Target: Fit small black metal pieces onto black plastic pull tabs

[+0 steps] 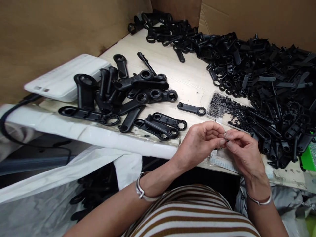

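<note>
My left hand [203, 138] and my right hand [243, 148] meet fingertip to fingertip over the table's front edge. Both are closed in a pinch around a tiny dark part [227, 140], too small to name. Just beyond my fingers lies a shallow clear tray [212, 116] with small springs [218, 103] on its left and small black pieces [238, 115] on its right. A single black plastic lever [192, 108] rests flat to the left of the tray.
Several black levers [133, 98] are heaped at the left beside a white box [66, 77] with a black cable [14, 102]. A large pile of black parts [261, 65] covers the back and right. Cardboard walls [259, 19] stand behind. A green container [307, 156] is at the right edge.
</note>
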Available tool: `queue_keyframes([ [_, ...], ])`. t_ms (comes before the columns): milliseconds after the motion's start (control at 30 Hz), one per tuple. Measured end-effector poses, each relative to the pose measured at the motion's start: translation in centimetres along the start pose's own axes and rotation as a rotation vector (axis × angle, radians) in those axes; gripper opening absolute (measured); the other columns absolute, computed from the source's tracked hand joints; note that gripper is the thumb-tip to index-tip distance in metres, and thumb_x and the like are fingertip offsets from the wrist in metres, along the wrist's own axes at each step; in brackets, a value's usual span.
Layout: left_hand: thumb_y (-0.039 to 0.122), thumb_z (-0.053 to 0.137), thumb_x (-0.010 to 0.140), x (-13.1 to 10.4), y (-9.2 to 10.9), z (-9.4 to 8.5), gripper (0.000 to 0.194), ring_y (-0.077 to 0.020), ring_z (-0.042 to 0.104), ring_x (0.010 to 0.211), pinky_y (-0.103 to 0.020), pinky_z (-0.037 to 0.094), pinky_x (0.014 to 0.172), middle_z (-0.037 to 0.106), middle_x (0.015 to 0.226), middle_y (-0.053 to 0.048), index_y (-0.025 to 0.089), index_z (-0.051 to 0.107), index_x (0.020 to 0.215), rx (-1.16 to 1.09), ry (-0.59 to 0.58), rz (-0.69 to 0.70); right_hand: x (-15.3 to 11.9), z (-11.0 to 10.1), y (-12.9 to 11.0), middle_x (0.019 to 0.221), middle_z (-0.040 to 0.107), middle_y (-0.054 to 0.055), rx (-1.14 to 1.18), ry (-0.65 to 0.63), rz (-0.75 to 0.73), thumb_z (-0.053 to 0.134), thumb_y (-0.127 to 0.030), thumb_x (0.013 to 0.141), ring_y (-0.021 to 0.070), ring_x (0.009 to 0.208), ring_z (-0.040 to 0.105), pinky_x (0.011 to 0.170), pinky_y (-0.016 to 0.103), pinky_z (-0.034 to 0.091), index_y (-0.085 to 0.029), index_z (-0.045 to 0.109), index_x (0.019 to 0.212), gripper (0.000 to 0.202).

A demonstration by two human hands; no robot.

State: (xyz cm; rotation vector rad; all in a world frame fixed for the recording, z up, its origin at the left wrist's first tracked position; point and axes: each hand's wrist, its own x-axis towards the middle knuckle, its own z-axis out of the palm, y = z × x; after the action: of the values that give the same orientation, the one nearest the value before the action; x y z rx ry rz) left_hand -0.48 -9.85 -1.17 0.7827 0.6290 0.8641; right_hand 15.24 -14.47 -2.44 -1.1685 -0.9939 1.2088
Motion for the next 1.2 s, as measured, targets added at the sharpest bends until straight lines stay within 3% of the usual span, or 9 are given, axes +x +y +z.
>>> queue_keyframes([
  [167, 0.001, 0.071, 0.066, -0.1, -0.1, 0.0, 0.015, -0.0058, 0.064, 0.058, -0.014, 0.054, 0.061, 0.068, 0.065, 0.003, 0.011, 0.064, 0.076, -0.021, 0.011, -0.017, 0.1, -0.4, 0.1, 0.084, 0.069, 0.000, -0.192, -0.005, -0.121, 0.081, -0.025, 0.071, 0.0120, 0.081, 0.066, 0.073, 0.022, 0.056, -0.025, 0.075, 0.080, 0.011],
  [333, 0.002, 0.071, 0.066, -0.1, -0.1, -0.1, 0.016, -0.0075, 0.066, 0.058, -0.015, 0.055, 0.060, 0.069, 0.064, 0.002, 0.011, 0.064, 0.076, 0.013, 0.041, 0.000, -0.6, -0.1, -0.4, 0.079, 0.071, 0.000, -0.566, 0.124, -0.258, 0.076, -0.022, 0.075, 0.0107, 0.064, 0.064, 0.056, 0.019, 0.053, -0.023, 0.074, 0.079, 0.004],
  [533, 0.004, 0.072, 0.067, -0.2, -0.4, -0.2, 0.015, -0.0087, 0.068, 0.063, -0.015, 0.055, 0.064, 0.070, 0.066, 0.002, 0.013, 0.066, 0.077, 0.109, 0.078, 0.055, -1.6, 0.8, -1.1, 0.082, 0.073, 0.003, -0.867, 0.181, -0.422, 0.070, -0.021, 0.082, 0.0158, 0.074, 0.068, 0.068, 0.027, 0.058, -0.022, 0.074, 0.080, 0.004],
  [633, 0.005, 0.072, 0.067, -0.3, -0.7, -0.3, 0.014, -0.0091, 0.069, 0.065, -0.015, 0.056, 0.066, 0.070, 0.067, 0.002, 0.013, 0.066, 0.077, 0.167, 0.093, 0.116, -1.7, 0.9, -1.0, 0.082, 0.073, 0.003, -0.880, 0.177, -0.438, 0.069, -0.020, 0.083, 0.0157, 0.075, 0.069, 0.070, 0.028, 0.058, -0.022, 0.074, 0.082, 0.006],
  [867, 0.007, 0.073, 0.069, -0.4, -1.2, -0.4, 0.013, -0.0098, 0.069, 0.066, -0.016, 0.056, 0.068, 0.071, 0.069, 0.002, 0.014, 0.066, 0.078, 0.185, 0.084, 0.152, -1.6, 0.1, -0.5, 0.082, 0.073, 0.002, -0.706, 0.198, -0.278, 0.071, -0.025, 0.081, 0.0137, 0.063, 0.067, 0.056, 0.024, 0.055, -0.021, 0.074, 0.080, 0.005],
  [1200, 0.009, 0.072, 0.070, -0.5, -1.2, -0.5, 0.011, -0.0110, 0.069, 0.069, -0.018, 0.056, 0.070, 0.071, 0.072, 0.001, 0.015, 0.067, 0.078, 0.309, 0.100, 0.173, -1.6, 0.7, -1.0, 0.080, 0.072, 0.002, -0.891, 0.153, -0.442, 0.068, -0.019, 0.083, 0.0149, 0.072, 0.067, 0.066, 0.026, 0.057, -0.021, 0.072, 0.081, 0.005],
])
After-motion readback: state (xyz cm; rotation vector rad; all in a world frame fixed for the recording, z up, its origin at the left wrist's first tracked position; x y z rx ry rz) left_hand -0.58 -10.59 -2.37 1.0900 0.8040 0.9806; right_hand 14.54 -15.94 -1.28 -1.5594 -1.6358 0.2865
